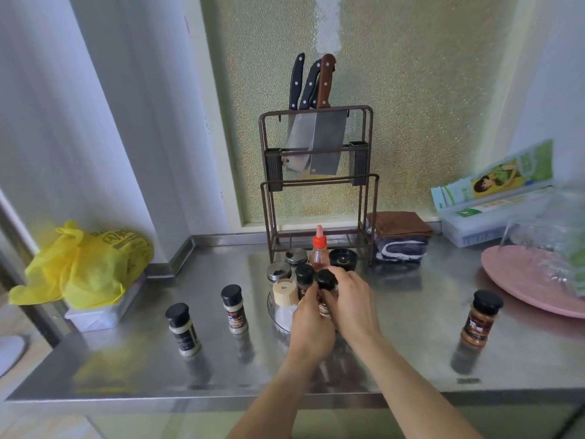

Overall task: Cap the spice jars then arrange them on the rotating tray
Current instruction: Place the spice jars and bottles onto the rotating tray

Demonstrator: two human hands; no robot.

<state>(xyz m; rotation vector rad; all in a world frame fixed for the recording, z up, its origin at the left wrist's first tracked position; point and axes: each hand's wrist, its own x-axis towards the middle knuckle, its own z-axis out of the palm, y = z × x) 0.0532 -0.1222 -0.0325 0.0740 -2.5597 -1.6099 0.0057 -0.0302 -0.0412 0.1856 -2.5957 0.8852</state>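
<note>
Spice jars stand capped on the steel worktop (395, 312): two left of the clear rotating tray (278, 324), at (183, 329) and (235, 308), one far right (481, 318). Both hands, left hand (311, 327) and right hand (353, 301), grip a black-capped jar (326, 285) over the tray, beside a beige-lidded jar (285, 293) and red-capped bottle (319, 251).

A steel desk (395, 359) carries three capped spice jars standing apart: two at the left (183, 329) (234, 308), one at the right (481, 318). The clear rotating tray (278, 324) sits mid-desk, before a knife rack (316, 185). A pink plate (531, 280), folded towels (400, 236) and a yellow bag (82, 267) lie around.
</note>
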